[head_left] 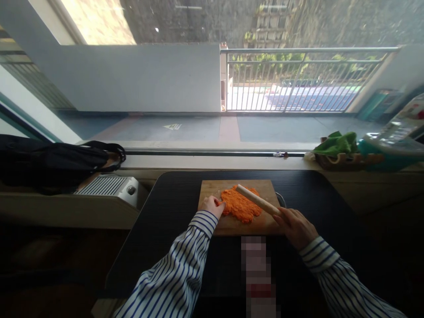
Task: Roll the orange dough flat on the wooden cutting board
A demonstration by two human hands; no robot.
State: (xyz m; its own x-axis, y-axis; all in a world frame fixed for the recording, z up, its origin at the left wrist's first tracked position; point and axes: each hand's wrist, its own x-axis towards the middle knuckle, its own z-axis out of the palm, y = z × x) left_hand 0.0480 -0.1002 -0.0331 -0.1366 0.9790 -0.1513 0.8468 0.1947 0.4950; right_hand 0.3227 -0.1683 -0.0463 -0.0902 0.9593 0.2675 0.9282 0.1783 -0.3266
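A flattened, ragged-edged sheet of orange dough (241,206) lies on a wooden cutting board (225,229). At the dough's left edge, my left hand (213,206) is closed, with thumb and fingers pinching the rim of the dough. My right hand (298,226) grips one end of a pale wooden rolling pin (258,200). The pin slants up and left across the dough's upper right part; whether it touches the dough I cannot tell. Part of the board's right edge is hidden behind my right hand.
The board rests on a dark table (172,198). A round metal rim (281,200) shows behind the board's right side. On the windowsill at right are a green cloth (338,143) in a brown basket and a teal basin (380,160). A black bag (53,161) lies at left.
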